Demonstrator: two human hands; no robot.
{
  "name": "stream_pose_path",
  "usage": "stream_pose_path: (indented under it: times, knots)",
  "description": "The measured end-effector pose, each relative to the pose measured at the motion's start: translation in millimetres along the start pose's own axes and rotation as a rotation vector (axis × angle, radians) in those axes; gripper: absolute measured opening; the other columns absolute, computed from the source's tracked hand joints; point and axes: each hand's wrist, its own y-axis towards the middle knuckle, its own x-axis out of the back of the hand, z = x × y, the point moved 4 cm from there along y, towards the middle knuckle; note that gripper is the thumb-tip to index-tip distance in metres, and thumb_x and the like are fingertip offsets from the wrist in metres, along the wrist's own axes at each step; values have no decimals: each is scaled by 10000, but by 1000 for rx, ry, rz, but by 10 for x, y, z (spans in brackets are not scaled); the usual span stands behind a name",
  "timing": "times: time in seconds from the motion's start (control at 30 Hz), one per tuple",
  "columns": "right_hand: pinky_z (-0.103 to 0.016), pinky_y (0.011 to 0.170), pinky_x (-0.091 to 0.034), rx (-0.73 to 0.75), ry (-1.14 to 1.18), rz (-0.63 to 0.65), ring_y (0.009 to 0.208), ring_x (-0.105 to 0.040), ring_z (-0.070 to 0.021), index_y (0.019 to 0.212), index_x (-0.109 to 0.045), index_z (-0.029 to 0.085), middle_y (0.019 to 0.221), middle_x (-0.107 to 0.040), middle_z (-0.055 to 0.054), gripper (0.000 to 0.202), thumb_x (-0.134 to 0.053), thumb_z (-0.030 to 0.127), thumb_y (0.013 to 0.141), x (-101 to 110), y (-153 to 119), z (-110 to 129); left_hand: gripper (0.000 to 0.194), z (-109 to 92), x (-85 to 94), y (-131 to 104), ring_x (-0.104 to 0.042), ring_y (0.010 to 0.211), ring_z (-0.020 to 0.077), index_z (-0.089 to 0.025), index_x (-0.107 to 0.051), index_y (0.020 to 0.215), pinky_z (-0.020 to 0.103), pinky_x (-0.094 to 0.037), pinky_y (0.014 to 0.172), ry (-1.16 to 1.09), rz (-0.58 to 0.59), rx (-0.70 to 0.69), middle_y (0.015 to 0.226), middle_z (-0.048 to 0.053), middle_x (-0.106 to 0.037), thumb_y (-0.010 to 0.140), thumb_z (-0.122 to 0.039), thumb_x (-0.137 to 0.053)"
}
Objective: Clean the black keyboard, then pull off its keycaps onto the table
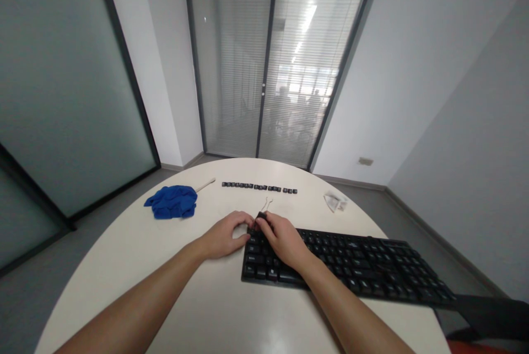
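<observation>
A black keyboard (355,260) lies slantwise on the round white table, its left end under my hands. My left hand (225,234) curls at the keyboard's upper left corner, thumb on the side edge and fingertips near the back edge. Bent over the same corner, my right hand (285,237) pinches a small black piece with thin wire prongs (268,202) sticking out beyond it, which looks like a wire keycap puller. My fingers partly hide it and the keys below. Beyond the hands, a row of loose black keycaps (259,187) runs across the table.
At the left lies a crumpled blue cloth (173,201), with a pale-handled brush (205,184) partly beside it. A small clear packet (335,201) is on the right. The keyboard's right end reaches the table (198,310) edge, near a dark chair part (491,315).
</observation>
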Motion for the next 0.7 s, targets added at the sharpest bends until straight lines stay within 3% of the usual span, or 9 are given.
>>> stream_pose_path:
  times: [0.17, 0.4, 0.6, 0.7]
  knots:
    - [-267, 691, -412, -29, 16, -21, 748, -619, -187, 832, -581, 194, 788, -671, -60, 316, -390, 382, 999, 0, 3, -40, 136, -26, 5, 20, -588, 1029, 205, -213, -651, 969, 341, -430, 974, -35, 0, -10, 1066, 54, -664, 849, -205, -587]
    - [-282, 741, -460, -74, 172, -58, 771, -658, -198, 839, -639, 191, 788, -708, -64, 349, -425, 430, 977, 20, 10, -114, 146, -39, -2, 28, -590, 1042, 204, -210, -670, 993, 344, -422, 983, -44, 10, -7, 1092, 60, -668, 875, -239, -588]
    - [-282, 717, -498, -132, 409, -122, 706, -660, -173, 930, -630, 167, 778, -719, -53, 356, -411, 443, 977, 15, 46, -214, 122, -45, 7, 24, -591, 1043, 217, -193, -659, 904, 359, -424, 977, -51, -8, 0, 1107, 74, -660, 882, -286, -583]
    - [-284, 716, -502, -136, 432, -110, 708, -658, -173, 956, -640, 165, 796, -728, -52, 343, -443, 445, 963, 4, 52, -218, 156, -43, 15, 26, -601, 1020, 219, -199, -662, 969, 358, -436, 961, -64, -25, 36, 1078, 68, -671, 865, -303, -610]
